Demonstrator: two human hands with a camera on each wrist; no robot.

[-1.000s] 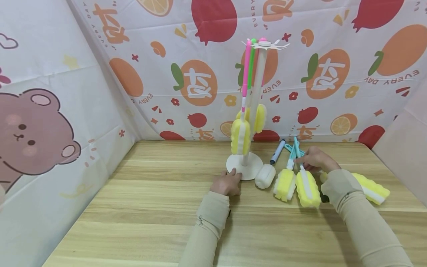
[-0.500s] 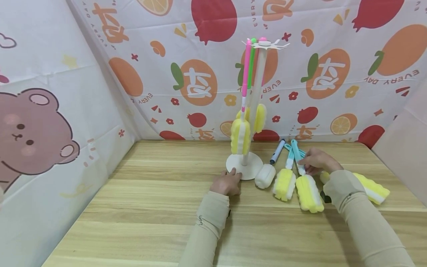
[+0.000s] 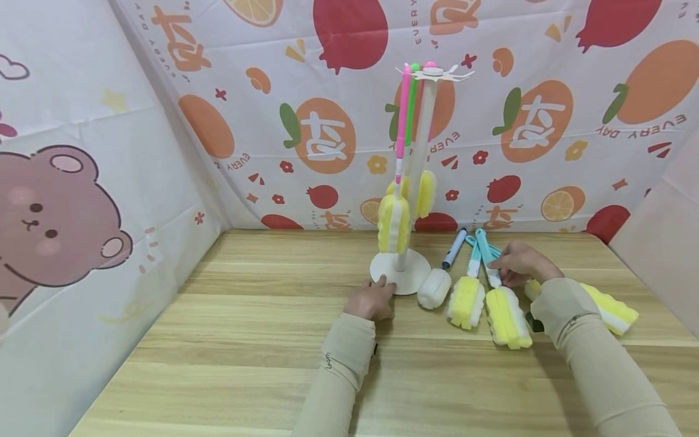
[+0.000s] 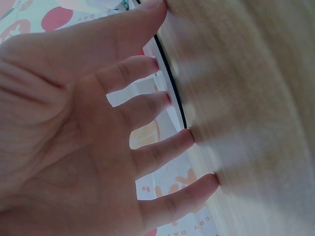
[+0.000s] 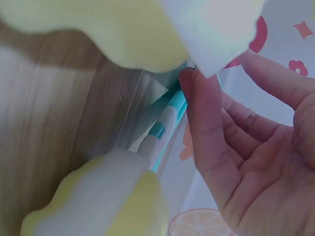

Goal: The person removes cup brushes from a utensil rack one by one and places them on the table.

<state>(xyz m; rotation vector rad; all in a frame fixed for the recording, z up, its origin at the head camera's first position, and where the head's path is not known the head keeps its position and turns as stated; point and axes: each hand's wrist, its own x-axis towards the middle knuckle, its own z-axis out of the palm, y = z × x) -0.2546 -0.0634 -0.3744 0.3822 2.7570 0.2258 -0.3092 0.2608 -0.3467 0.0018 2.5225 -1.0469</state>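
In the head view, a white stand (image 3: pixel 422 139) is rising from the table (image 3: pixel 262 340). A pink-handled brush (image 3: pixel 394 224) is hanging in front of its pole, and a green handle (image 3: pixel 411 115) is hanging behind that one. The left grip (image 3: pixel 370 300), a bare hand, is resting its fingers at the near-left rim of the stand's base and holding nothing. Right of the stand, a white-headed brush (image 3: pixel 435 288) is lying closest, then a yellow-and-white brush (image 3: pixel 466 303). Beyond these, the right grip (image 3: pixel 519 264) is pinching the neck of a turquoise-handled brush (image 3: pixel 508 318), whose sponge is lying toward the person. Farthest right of the stand, an outermost brush (image 3: pixel 608 306) is lying partly behind the right sleeve (image 3: pixel 579 340).

In the left wrist view, the left grip is spreading wide, its fingertips touching down along the stand's base edge and the table.

In the right wrist view, the right grip's fingers are curling in; a sponge corner is hiding the thumb's tip, so the exact contact is not showing there.
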